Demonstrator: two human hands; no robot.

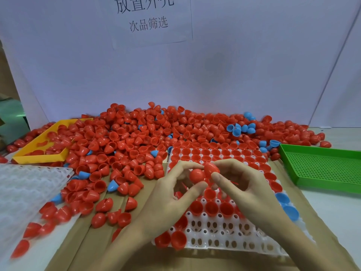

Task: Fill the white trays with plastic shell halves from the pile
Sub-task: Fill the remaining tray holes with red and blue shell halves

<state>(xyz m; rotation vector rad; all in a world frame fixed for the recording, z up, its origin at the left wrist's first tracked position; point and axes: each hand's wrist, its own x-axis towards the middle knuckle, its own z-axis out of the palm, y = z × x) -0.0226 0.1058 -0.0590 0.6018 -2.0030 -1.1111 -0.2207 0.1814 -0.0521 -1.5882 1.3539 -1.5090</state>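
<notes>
While sign (148, 24) reads 次品筛选 | left hand (172, 194), right hand (244, 186) each pinch red shell (197, 175).

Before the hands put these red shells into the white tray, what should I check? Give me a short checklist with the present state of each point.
1. Left hand grips a red shell: ok.
2. Right hand grips a second red shell: ok.
3. The two shells are separated: cannot tell, they touch.
4. White tray has free holes in its near rows: ok.
5. Tray holds one colour only: not ok, blue shells sit at its right edge.
6. Held shells free of defects: cannot tell.
</notes>
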